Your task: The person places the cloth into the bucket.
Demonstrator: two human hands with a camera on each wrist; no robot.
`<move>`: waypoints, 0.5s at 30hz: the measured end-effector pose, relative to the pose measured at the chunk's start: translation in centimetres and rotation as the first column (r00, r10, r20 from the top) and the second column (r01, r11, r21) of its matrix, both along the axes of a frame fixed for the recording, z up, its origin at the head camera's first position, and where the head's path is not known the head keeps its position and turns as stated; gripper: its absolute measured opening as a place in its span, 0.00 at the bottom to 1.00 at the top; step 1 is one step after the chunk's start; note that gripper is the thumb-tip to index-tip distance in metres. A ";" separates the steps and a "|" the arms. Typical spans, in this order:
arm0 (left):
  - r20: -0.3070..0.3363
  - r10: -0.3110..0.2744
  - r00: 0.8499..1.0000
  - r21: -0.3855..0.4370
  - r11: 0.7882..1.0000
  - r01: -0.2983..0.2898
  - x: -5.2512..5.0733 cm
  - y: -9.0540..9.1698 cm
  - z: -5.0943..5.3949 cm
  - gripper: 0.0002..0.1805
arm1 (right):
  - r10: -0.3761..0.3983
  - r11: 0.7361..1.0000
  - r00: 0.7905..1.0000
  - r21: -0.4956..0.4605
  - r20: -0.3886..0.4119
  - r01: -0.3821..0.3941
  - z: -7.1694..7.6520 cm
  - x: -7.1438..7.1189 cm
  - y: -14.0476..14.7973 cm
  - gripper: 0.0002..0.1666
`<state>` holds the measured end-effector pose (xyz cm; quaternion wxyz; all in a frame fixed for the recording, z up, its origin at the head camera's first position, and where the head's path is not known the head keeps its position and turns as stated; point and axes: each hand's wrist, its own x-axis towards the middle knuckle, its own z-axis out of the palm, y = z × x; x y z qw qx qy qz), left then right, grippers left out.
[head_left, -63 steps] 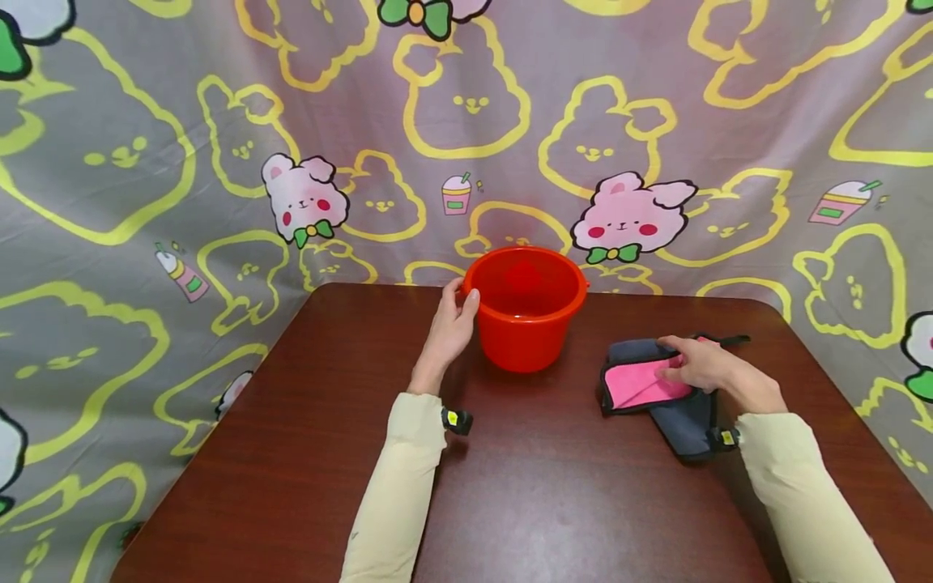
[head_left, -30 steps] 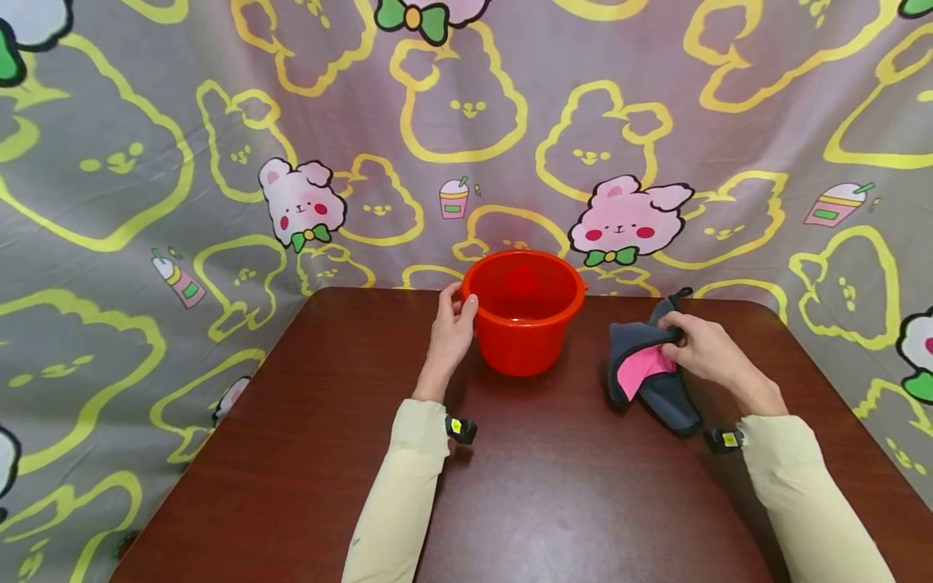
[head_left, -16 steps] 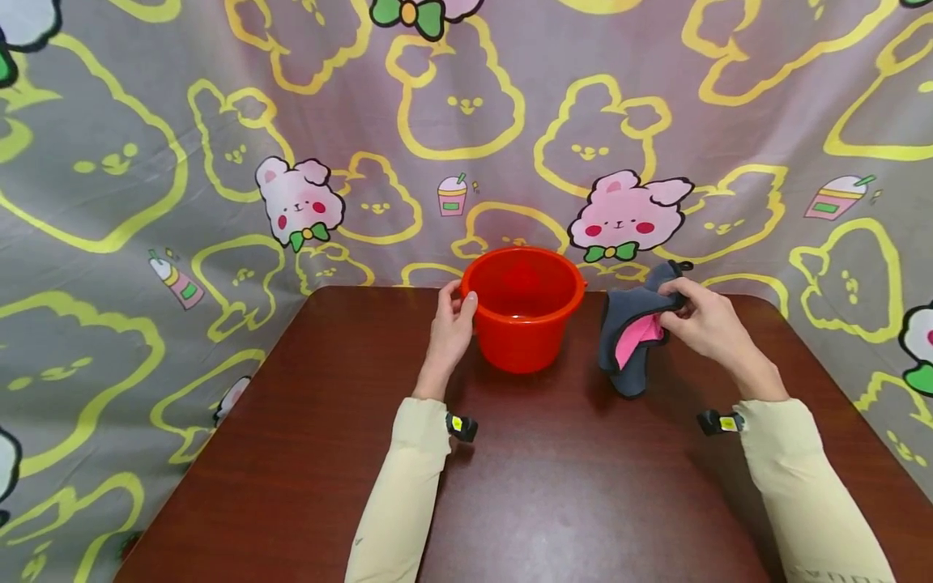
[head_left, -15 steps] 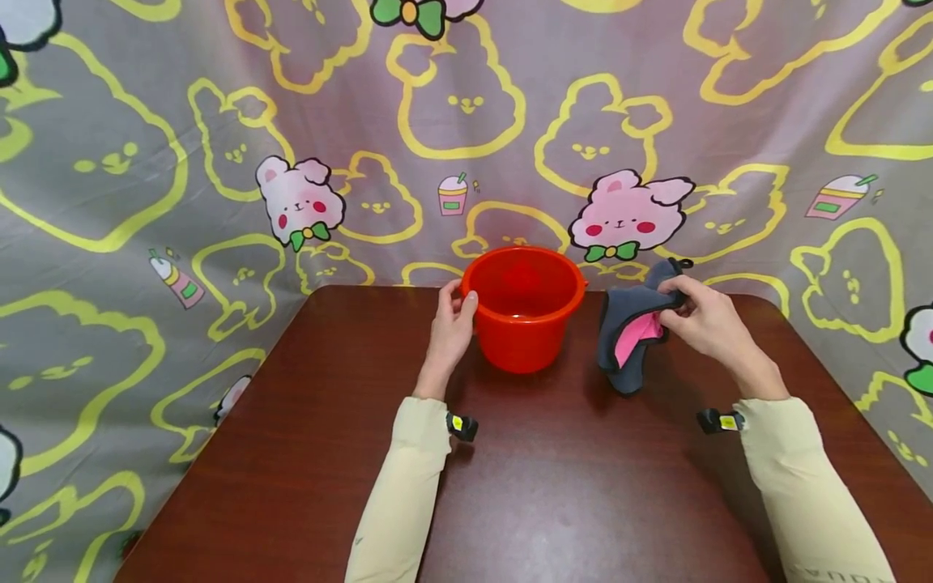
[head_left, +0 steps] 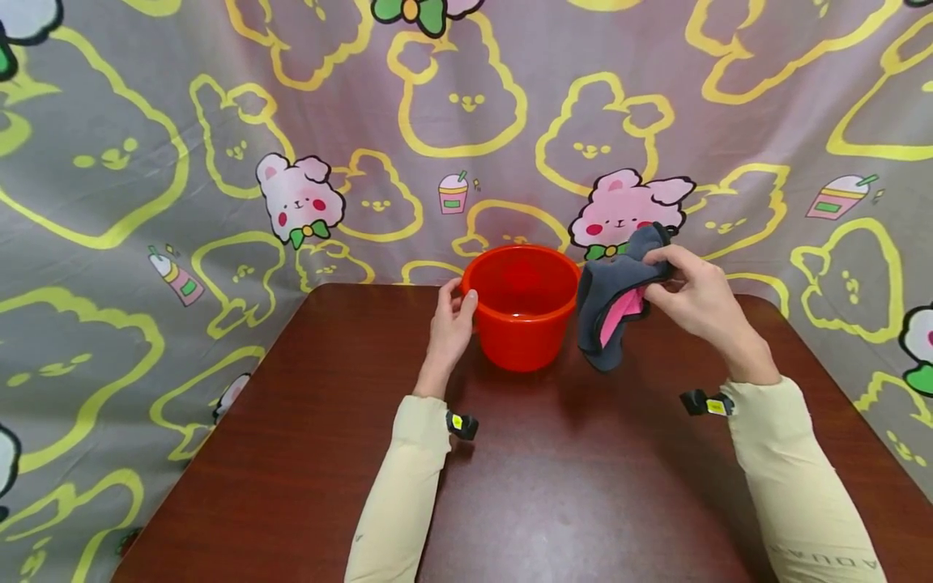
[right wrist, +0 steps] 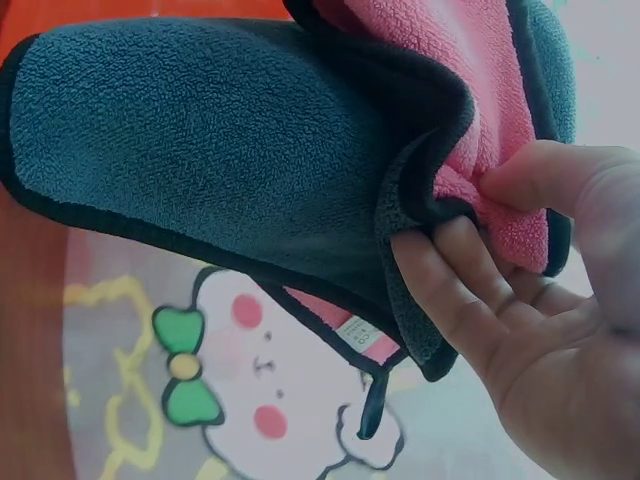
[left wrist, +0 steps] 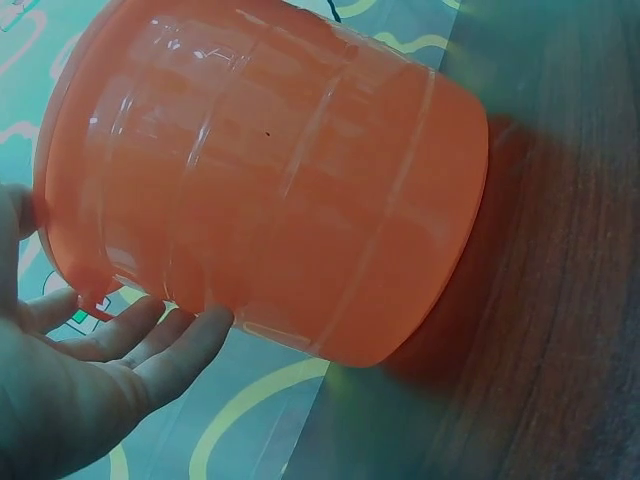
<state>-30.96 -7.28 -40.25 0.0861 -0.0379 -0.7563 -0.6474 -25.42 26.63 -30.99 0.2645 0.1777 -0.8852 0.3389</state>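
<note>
A red plastic bucket (head_left: pixel 521 340) stands upright on the brown table, and its inside looks bare. My left hand (head_left: pixel 450 328) grips it at the left of the rim. In the left wrist view the thumb lies at the rim of the bucket (left wrist: pixel 290 180) and the fingers (left wrist: pixel 190 350) rest along its side. My right hand (head_left: pixel 696 295) pinches a towel (head_left: pixel 608 295), dark grey-blue on one face and pink on the other, with black edging. It hangs in the air just right of the bucket. A small loop and a label show on the towel (right wrist: pixel 200 130) in the right wrist view.
The brown wooden table (head_left: pixel 568 478) reaches toward me. Behind it and along both sides hangs a grey curtain (head_left: pixel 350 97) printed with rabbits and yellow outlines. A small black camera sits on each wrist.
My right hand has lifted the towel off the table and carried it left and up toward the bucket. The left hand and the bucket have stayed put.
</note>
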 end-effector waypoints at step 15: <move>0.006 -0.003 1.000 -0.012 1.000 0.003 -0.1 0.0 0.0 0.27 | 0.164 0.982 0.982 -0.076 -0.093 -0.172 2.7 -0.7 -4.6 0.14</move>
